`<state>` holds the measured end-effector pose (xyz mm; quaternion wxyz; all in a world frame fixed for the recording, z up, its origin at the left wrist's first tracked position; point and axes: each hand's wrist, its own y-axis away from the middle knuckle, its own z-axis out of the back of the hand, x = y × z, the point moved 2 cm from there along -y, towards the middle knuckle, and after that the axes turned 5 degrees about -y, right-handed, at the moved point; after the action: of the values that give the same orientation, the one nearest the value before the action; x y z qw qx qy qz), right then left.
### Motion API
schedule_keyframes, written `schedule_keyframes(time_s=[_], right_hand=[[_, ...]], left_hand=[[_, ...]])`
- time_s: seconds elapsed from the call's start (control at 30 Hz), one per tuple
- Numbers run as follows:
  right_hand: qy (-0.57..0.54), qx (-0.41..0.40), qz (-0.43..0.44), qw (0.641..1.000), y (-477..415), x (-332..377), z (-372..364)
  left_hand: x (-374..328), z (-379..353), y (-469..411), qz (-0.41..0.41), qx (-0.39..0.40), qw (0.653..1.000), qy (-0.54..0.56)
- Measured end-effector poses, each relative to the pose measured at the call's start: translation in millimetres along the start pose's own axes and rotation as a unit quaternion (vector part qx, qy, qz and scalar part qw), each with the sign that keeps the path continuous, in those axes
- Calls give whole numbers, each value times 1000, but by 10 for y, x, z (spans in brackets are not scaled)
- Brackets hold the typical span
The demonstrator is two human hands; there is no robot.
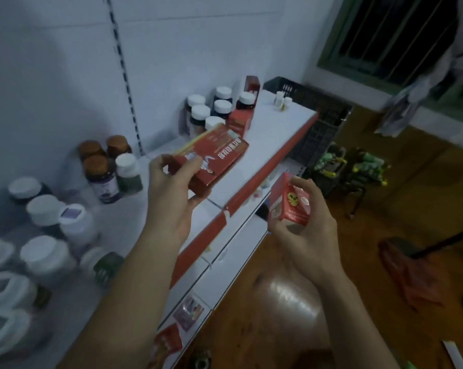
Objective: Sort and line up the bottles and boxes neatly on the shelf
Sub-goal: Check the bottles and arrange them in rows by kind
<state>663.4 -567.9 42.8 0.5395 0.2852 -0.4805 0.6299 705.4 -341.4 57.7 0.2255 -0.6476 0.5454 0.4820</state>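
My left hand (172, 193) grips a long red box (219, 155) with white lettering and holds it above the white shelf (273, 129). My right hand (305, 222) grips a small red box (291, 206) with a yellow cartoon sticker, out in front of the shelf's red edge strip (265, 169). Dark bottles with white caps (211, 110) and two red boxes (239, 119) stand grouped at the back of the shelf. Brown-capped bottles (102, 161) stand further left. Several large white-lidded jars (44, 209) fill the near left end.
A dark plastic crate (318, 123) stands beyond the shelf's far end. Lower shelves (225, 262) jut out below with small packets on them. The wooden floor (384, 209) to the right holds green items (358, 163) and a red bag (416, 272). A barred window (384, 35) is at top right.
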Motion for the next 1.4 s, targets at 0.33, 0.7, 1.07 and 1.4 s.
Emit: schedule_keyframes(time_s=[0.33,0.7,1.07,1.4], right_hand=[[-71,30,6,997,-1671,-874,-113],[-52,242,129,960,-3303,-1813,-224],[-32,398,171,901,-3920,-2122,-48],[5,225,152,962,-5212,-2798,837]], left_hand=[[449,-658,-987,-96,-27,955,-279],[1263,-1344,-1473,-98,-279,901,-316],[1285,-2281,-1518,-223,-409,665,-584],[1296,-3454,-2878,-193,-83,655,-725]])
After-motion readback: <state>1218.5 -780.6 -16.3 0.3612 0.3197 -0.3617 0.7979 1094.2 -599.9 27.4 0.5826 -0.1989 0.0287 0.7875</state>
